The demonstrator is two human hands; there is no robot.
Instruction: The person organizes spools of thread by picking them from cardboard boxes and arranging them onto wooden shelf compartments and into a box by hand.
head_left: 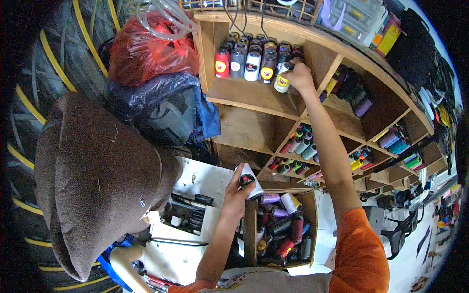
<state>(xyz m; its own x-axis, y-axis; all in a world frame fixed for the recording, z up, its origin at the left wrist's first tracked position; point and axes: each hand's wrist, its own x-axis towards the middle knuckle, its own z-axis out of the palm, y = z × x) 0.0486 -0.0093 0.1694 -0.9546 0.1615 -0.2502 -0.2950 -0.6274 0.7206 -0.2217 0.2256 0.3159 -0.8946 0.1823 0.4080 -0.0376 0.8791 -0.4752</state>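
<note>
My left hand is closed around a white thread spool with a dark round end, above the white machine table. Up in the top shelf compartment, my right hand grips a pale thread spool with a yellow label, its fingers wrapped over the top. That spool stands at the right front of several rows of spools. Beside it in the front row are a dark spool with a yellow label, a white spool, a grey spool and a red spool.
Below, a cardboard box holds several loose spools. A wooden shelf with more thread compartments runs to the right. A brown cushion-like bundle, a red plastic bag and a sewing machine lie at left.
</note>
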